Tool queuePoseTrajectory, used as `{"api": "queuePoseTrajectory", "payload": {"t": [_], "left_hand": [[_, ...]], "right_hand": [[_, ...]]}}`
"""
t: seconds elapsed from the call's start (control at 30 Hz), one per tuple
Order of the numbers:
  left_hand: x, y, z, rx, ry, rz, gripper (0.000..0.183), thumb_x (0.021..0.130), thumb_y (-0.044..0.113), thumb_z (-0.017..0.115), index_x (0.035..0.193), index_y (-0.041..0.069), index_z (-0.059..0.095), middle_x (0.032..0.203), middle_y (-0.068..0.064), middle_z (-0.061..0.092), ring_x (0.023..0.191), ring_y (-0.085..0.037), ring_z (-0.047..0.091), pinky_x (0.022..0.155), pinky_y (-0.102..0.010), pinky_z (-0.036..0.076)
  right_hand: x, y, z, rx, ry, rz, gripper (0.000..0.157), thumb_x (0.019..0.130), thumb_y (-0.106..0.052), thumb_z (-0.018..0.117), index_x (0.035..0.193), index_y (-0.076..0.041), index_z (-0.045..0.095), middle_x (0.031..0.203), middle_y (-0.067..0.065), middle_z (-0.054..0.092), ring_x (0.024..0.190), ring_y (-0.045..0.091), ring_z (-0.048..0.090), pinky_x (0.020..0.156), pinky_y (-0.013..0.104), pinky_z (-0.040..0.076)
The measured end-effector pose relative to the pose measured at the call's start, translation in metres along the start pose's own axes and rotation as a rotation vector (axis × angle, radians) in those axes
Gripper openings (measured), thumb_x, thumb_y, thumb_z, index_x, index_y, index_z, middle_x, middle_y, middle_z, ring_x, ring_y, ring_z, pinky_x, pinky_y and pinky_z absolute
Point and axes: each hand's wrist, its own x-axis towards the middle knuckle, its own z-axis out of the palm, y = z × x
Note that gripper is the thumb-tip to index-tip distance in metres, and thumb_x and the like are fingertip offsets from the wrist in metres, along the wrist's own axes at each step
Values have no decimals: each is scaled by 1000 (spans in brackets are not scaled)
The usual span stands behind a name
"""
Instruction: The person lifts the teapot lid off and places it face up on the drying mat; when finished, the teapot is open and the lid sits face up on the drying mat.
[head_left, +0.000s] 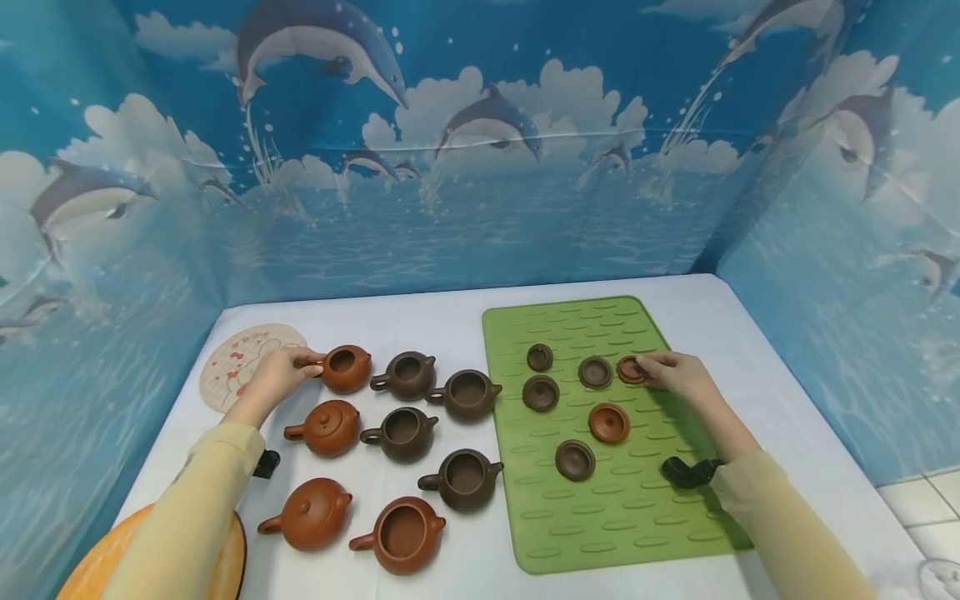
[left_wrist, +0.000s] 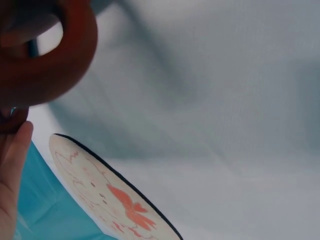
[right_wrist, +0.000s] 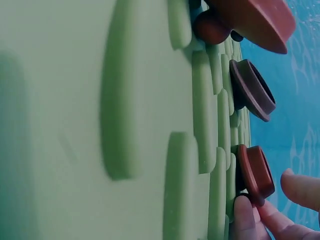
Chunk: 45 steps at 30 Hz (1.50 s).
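My left hand [head_left: 279, 380] pinches the handle of a lidless reddish-brown teapot [head_left: 352, 374] at the back left. In the left wrist view that handle [left_wrist: 80, 65] looms large and blurred, beside part of my hand [left_wrist: 11, 175]. Over the green mat my right hand [head_left: 681, 377] touches a small reddish-brown lid [head_left: 630, 370]. From the right wrist, fingertips meet the edge of this upside-down lid [right_wrist: 260, 172], while the thumb [right_wrist: 300, 189] stands apart from it. Close by are a dark brown lid [head_left: 596, 372] and a larger reddish-brown lid [head_left: 609, 423].
Several lidless teapots, such as a dark one [head_left: 468, 395], stand left of the green mat [head_left: 630, 508]. Two reddish teapots [head_left: 327, 428] wear lids. More dark lids [head_left: 575, 460] lie on the mat. A round patterned pad [head_left: 232, 367] lies back left; an orange round object [head_left: 112, 550] is front left.
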Motion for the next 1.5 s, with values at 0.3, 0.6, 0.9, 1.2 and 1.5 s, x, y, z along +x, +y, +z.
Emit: {"api": "queuePoseTrajectory", "payload": {"t": [0.3, 0.6, 0.9, 1.2, 1.5], "left_hand": [[1, 4, 2, -8, -1, -16, 33, 97, 11, 62, 128, -2, 63, 124, -25, 64, 119, -41, 57, 102, -55, 45], [-12, 7, -10, 30, 27, 78, 37, 100, 9, 56, 134, -3, 57, 137, -29, 53, 126, -48, 50, 101, -58, 45], [-62, 3, -30, 16, 3, 183, 22, 96, 9, 62, 115, 0, 71, 118, -22, 68, 112, -42, 63, 93, -54, 52], [-90, -26, -7, -37, -28, 184, 31, 89, 7, 70, 119, -1, 68, 119, -22, 68, 108, -40, 66, 84, -44, 58], [-86, -36, 10, -81, 6, 172, 28, 88, 11, 74, 115, 4, 72, 112, -16, 72, 102, -32, 70, 84, -44, 57]], "right_hand": [[0, -3, 3, -40, -5, -38, 62, 105, -36, 44, 143, 12, 39, 142, 37, 43, 119, 43, 59, 97, 47, 52], [1, -16, -3, -209, -10, -64, 63, 105, -39, 40, 143, 11, 39, 141, 38, 42, 121, 50, 52, 97, 59, 47], [-20, -83, 12, -248, 42, -270, 58, 105, -38, 44, 145, 3, 42, 147, 31, 40, 134, 52, 37, 104, 64, 37], [-23, -167, 110, -133, -169, -487, 38, 101, -25, 56, 134, -5, 59, 136, 17, 59, 126, 38, 54, 104, 51, 46], [-26, -236, 216, -158, -405, -624, 29, 98, -23, 63, 124, -12, 67, 123, 4, 68, 117, 20, 63, 98, 34, 51]]}}
